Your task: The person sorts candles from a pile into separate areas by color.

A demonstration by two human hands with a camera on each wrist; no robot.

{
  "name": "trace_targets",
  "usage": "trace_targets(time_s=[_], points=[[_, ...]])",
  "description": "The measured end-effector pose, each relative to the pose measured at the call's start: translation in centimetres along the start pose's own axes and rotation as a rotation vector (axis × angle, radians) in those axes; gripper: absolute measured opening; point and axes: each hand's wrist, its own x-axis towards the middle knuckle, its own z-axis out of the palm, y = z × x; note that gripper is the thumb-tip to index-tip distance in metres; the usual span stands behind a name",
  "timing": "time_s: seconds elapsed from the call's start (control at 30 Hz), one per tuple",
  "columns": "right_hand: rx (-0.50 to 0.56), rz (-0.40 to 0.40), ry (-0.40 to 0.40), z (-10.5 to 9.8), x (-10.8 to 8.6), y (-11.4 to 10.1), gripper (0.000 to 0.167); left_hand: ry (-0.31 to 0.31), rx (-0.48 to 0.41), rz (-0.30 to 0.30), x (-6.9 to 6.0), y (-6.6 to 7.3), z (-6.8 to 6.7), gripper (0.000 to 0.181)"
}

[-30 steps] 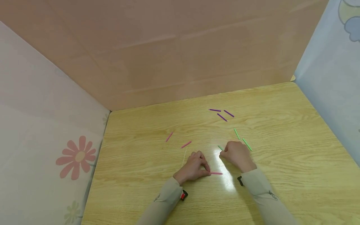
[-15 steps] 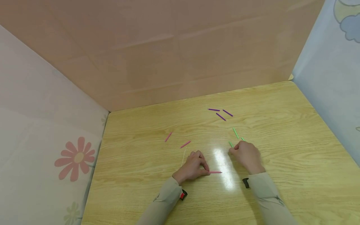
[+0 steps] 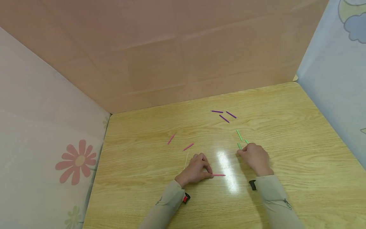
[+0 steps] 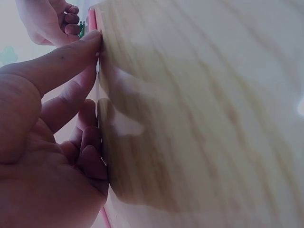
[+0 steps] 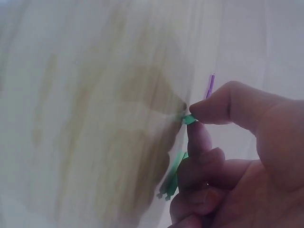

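Observation:
In the head view, my left hand (image 3: 195, 169) pinches one end of a thin pink stick (image 3: 219, 175) between thumb and forefinger. The stick lies flat, its narrow tip pointing right; the left wrist view shows its pink end (image 4: 92, 19) beyond the fingertips. My right hand (image 3: 255, 159) pinches a thin green stick (image 3: 239, 146) whose far end shows above the fingers. A green end (image 5: 189, 119) sits between thumb and forefinger in the right wrist view. Another green stick (image 3: 239, 135) lies just beyond, and a third green stick (image 3: 247, 142) is mostly hidden by the right hand.
Three purple sticks (image 3: 224, 118) lie together farther back on the wood-grain table (image 3: 137, 133). Two pink sticks (image 3: 188, 147) rest apart at left. A thin pale line (image 3: 186, 159) runs beside the left hand. A brown panel (image 3: 183, 63) stands at the back, with patterned side walls.
My right hand has moved right with its green stick, bringing it close to the other two green sticks and covering most of one. My left hand keeps its pinch on the pink stick.

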Motion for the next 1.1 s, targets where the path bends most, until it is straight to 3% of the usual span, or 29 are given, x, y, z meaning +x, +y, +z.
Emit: trace_targets(time_s=[1.1], points=[[-0.044, -0.02, 0.021, -0.04, 0.19, 0.05, 0.035, -0.003, -0.025, -0.008, 0.04, -0.13, 0.08, 0.009]])
